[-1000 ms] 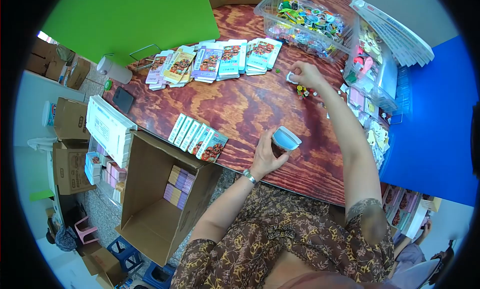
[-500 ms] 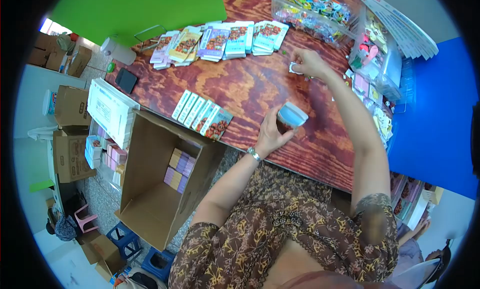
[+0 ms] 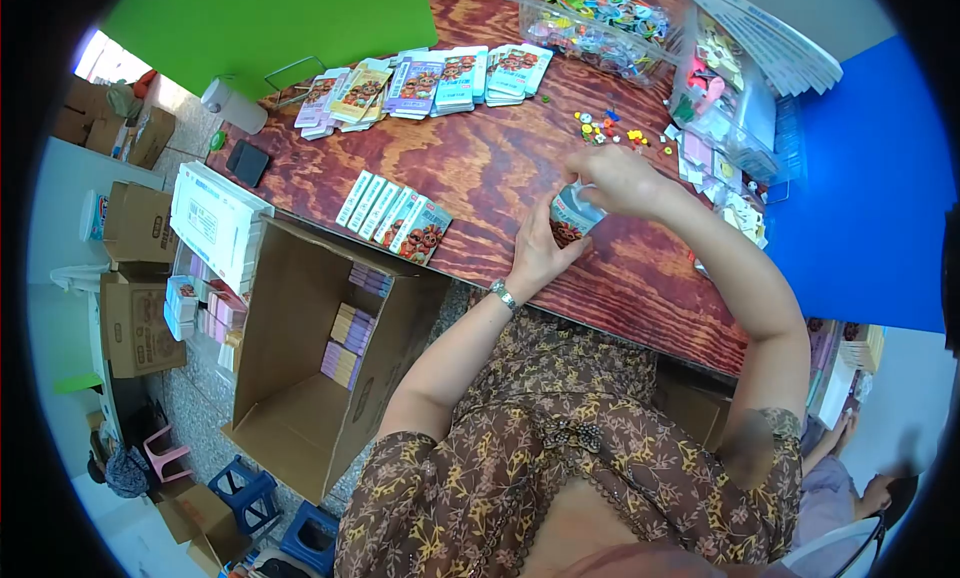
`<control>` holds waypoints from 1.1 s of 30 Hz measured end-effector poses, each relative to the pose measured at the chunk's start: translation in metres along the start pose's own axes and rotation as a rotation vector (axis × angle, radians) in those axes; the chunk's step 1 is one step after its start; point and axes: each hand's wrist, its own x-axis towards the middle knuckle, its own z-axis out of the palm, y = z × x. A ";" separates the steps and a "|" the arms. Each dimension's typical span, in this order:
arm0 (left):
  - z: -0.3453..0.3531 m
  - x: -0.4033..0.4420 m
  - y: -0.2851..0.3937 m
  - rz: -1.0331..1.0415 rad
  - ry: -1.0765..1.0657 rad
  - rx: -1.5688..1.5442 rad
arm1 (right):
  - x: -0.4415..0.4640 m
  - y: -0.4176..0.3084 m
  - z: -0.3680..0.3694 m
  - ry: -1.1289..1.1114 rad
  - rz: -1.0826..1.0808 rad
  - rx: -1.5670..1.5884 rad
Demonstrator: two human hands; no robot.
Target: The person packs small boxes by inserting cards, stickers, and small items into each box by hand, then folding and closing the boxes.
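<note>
My left hand [image 3: 538,255] is wrapped around a small teal printed carton [image 3: 574,216] with food pictures, tilted over the near part of the table. Its top end is open and faces my right hand [image 3: 622,180]. The fingers of that hand are pinched together at the carton's mouth; what they hold is hidden. Beyond it lies a loose cluster of tiny colourful toy pieces [image 3: 605,128]. Left of the carton, several similar small boxes [image 3: 392,218] rest side by side in a slanted row.
Fanned stacks of flat cartons [image 3: 410,83] line the far side of the wooden table [image 3: 500,168]. Clear bins of small trinkets [image 3: 600,28] stand at back right. An open cardboard box [image 3: 290,348] holding packed boxes sits at left. A phone [image 3: 247,164] lies near the left edge.
My right hand has come from the far side of the table to the carton's open top, leaving the toy pieces uncovered. My left hand still holds the carton in about the same place.
</note>
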 end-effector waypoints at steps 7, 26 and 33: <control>-0.002 -0.005 0.009 0.005 0.004 0.011 | -0.023 -0.001 -0.006 0.133 -0.086 -0.024; 0.023 -0.012 -0.018 0.007 -0.070 -0.146 | -0.216 0.141 0.092 0.459 0.946 -0.093; 0.024 -0.013 -0.023 0.023 -0.055 -0.158 | -0.212 0.156 0.096 0.433 0.928 -0.071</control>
